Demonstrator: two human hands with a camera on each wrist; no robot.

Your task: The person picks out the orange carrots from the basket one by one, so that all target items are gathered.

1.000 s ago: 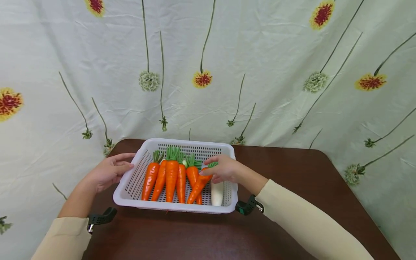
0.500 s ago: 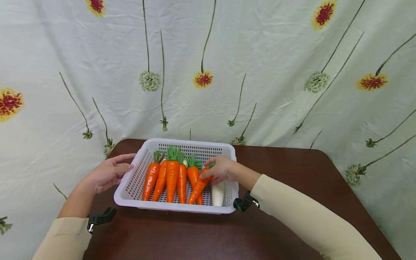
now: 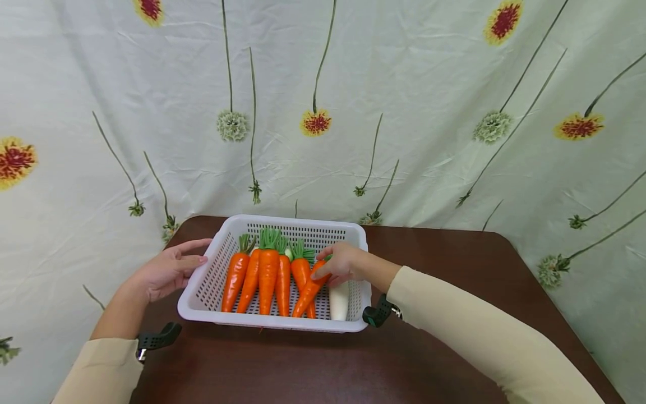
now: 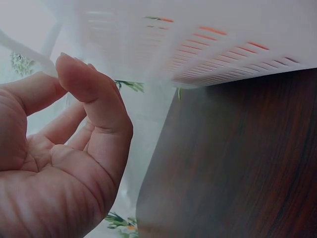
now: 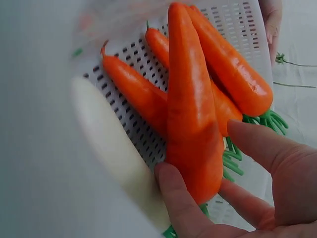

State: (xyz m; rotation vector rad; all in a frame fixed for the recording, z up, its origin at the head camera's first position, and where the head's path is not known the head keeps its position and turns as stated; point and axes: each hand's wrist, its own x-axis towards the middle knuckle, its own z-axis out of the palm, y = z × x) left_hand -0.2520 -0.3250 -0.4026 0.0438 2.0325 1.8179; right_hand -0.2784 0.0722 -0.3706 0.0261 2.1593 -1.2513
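Left wrist alone: carrots (image 4: 213, 30) through slots (image 4: 237, 54).

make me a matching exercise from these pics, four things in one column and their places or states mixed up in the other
1. left hand
2. right hand
3. long white vegetable
4. table

A. gripping a carrot near its thick end
B. dark brown, under the basket
C. at the basket's left rim
D. lying inside the basket, by its right side

Pairs: 1-C, 2-A, 3-D, 4-B
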